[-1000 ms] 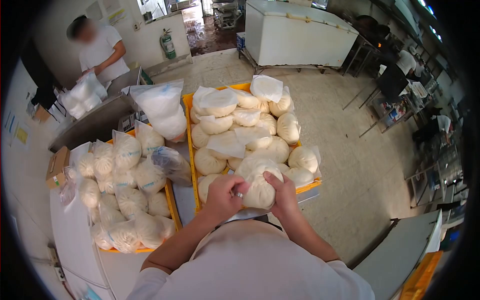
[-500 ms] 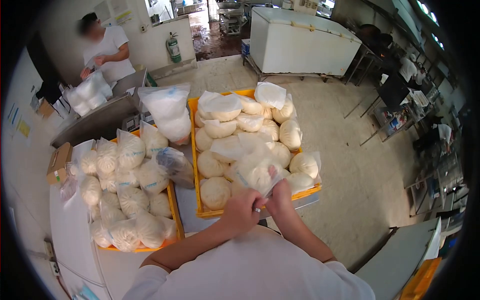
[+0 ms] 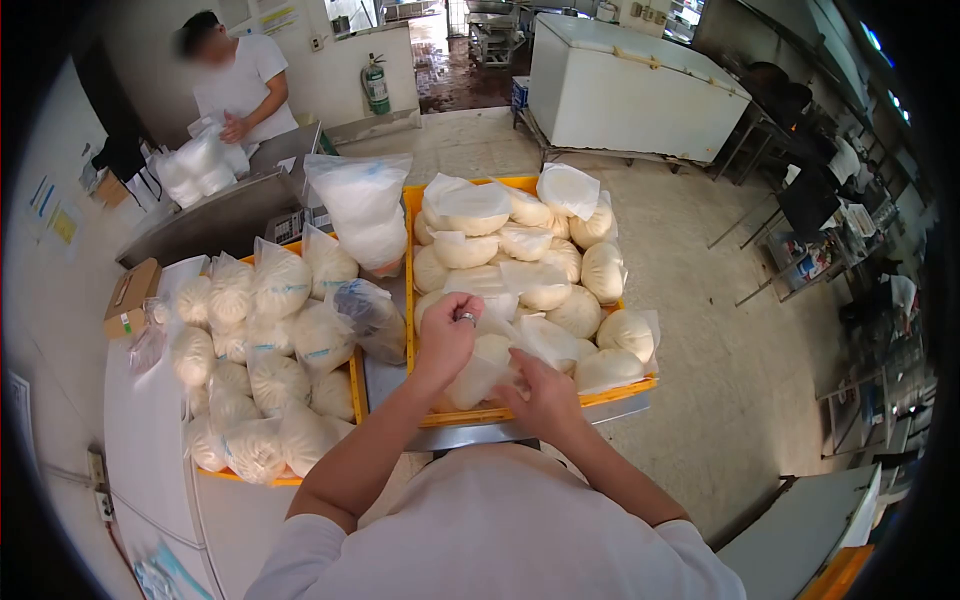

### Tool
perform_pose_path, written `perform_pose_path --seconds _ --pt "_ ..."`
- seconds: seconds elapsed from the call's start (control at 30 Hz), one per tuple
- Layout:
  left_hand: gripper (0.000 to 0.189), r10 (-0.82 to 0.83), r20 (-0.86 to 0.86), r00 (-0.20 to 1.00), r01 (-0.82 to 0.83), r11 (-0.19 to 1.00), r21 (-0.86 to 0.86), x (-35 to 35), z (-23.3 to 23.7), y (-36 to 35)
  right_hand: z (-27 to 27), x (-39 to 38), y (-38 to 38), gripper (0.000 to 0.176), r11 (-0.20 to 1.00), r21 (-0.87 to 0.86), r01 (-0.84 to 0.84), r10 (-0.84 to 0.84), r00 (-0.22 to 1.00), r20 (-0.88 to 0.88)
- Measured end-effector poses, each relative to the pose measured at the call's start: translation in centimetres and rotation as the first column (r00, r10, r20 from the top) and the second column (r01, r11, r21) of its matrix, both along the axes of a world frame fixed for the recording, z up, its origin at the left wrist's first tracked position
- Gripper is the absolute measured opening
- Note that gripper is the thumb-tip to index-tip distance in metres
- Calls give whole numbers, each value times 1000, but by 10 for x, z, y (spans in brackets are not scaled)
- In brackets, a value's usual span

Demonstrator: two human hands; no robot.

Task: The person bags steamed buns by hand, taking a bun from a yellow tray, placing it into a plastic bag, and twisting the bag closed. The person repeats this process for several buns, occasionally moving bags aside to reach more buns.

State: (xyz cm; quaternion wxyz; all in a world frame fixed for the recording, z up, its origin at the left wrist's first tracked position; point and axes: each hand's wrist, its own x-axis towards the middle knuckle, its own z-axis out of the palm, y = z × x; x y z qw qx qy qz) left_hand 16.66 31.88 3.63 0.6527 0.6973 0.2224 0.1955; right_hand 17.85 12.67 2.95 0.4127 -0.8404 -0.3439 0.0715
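Note:
In the head view, my left hand [image 3: 450,335], a ring on one finger, is closed with its fingers pinched over the near left part of an orange crate [image 3: 409,290]. It seems to hold the edge of a clear plastic bag; the exact grip is hidden. Below and beside it the bag, with a pale steamed bun [image 3: 490,365] in it, lies low among the other buns. My right hand [image 3: 545,395] is at the bun's right side, fingers apart and touching the bag. Large white buns [image 3: 575,312] with paper squares fill the crate.
To the left stands a second orange crate [image 3: 358,385] full of bagged buns [image 3: 278,380]. A big bag of white packets [image 3: 360,215] and a dark-filled bag [image 3: 370,318] sit between. A person [image 3: 245,90] works at a metal counter [image 3: 215,228]; a white freezer [image 3: 640,90] stands behind.
My hands have parted from the bag's gathered neck. The left has moved up and left, the right slightly down, and the bagged bun has come lower and left. The view has shifted slightly.

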Motion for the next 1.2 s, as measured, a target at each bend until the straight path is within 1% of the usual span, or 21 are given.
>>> perform_pose_path --seconds 0.1,0.2,0.3,0.37,0.47,0.53,0.63,0.7,0.73,0.8,0.83,0.9,0.93,0.97,1.0,1.03,1.07,1.1,1.13,1.17,1.2 --pt "9 -14 44 999 10 995 98 -11 15 2 26 1 11 45 998 32 45 -46 999 3" --pt "16 -193 -90 977 210 939 273 -27 29 4 7 32 33 26 1000 4 -20 20 994 106" --pt "36 -183 230 956 168 982 81 -37 5 29 17 43 48 15 999 -2 -34 34 992 124" --pt "48 -309 76 948 273 912 306 -48 1 32 32 40 57 12 997 64 -50 42 992 121" --pt "54 -442 -240 864 501 719 482 -61 -23 8 44 21 75 11 974 146 -173 139 967 215" --pt "52 -437 -251 864 501 696 514 -55 -41 1 56 6 83 11 959 103 -263 215 918 334" --pt "48 -317 -61 947 301 800 519 -49 -46 3 107 6 60 15 864 374 -337 396 914 -91" --pt "47 -224 -92 970 237 794 560 -60 -8 8 110 44 35 18 851 516 -98 292 905 -310" --pt "35 -359 99 928 252 801 543 -63 8 14 108 59 25 19 828 561 31 252 872 -419" --pt "31 -354 252 901 337 935 110 -68 30 10 79 74 18 24 885 443 145 268 618 -739" --pt "29 -323 325 889 377 919 -117 -70 38 8 58 77 18 26 913 366 180 255 450 -856" --pt "31 -357 323 876 441 865 -240 -68 52 11 11 41 24 57 858 424 -288 470 775 -424" --pt "36 -371 324 870 467 831 -302 -68 55 12 12 26 26 63 863 392 -319 461 814 -354" --pt "37 -315 276 908 399 850 -345 -66 48 14 14 11 29 69 869 357 -343 450 847 -282" --pt "39 -252 227 941 324 865 -383 -62 35 19 47 -2 28 72 898 400 -184 409 682 -607" --pt "41 -185 171 968 241 875 -420 -62 36 21 64 -8 30 75 929 369 -24 347 401 -848" --pt "42 -174 213 962 245 893 -377 -69 41 23 47 16 32 63 685 704 184 695 122 -708" --pt "43 -167 255 953 248 911 -331 -77 70 22 57 33 16 45 569 765 301 676 360 -644" --pt "44 -160 298 941 248 926 -285 -84 95 22 72 55 -1 41 402 847 347 684 502 -530" --pt "43 -144 281 949 211 952 -224 -90 112 25 89 81 -16 39 174 956 236 824 497 -273" --pt "42 -128 261 957 174 972 -160 -97 128 30 105 100 -29 39 -11 992 127 910 413 -43"
